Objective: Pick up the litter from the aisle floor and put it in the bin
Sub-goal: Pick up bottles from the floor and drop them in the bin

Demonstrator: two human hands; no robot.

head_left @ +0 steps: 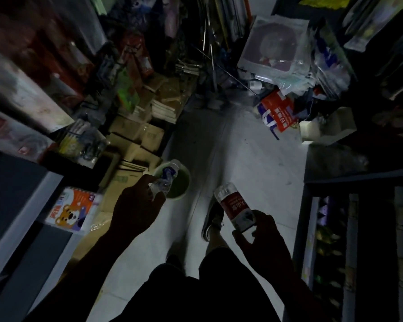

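On the aisle floor (230, 145) stands the green bin (180, 182). Left hand (137, 205) grips a clear bottle (165, 180) over its rim; right hand (258, 233) grips a red bottle (234, 208), apart. Step: binning. Next, probably: release the clear bottle, bring the red across.

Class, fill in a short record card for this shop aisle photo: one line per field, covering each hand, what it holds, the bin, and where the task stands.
setting: narrow shop aisle, pale tiled floor, dim light
left hand: grips a crushed clear bottle with a blue label, held over the bin
right hand: grips a bottle with a red label, beside the bin, not over it
bin: small green bucket on the floor, left side of the aisle
task stage: neither bottle is in the bin yet
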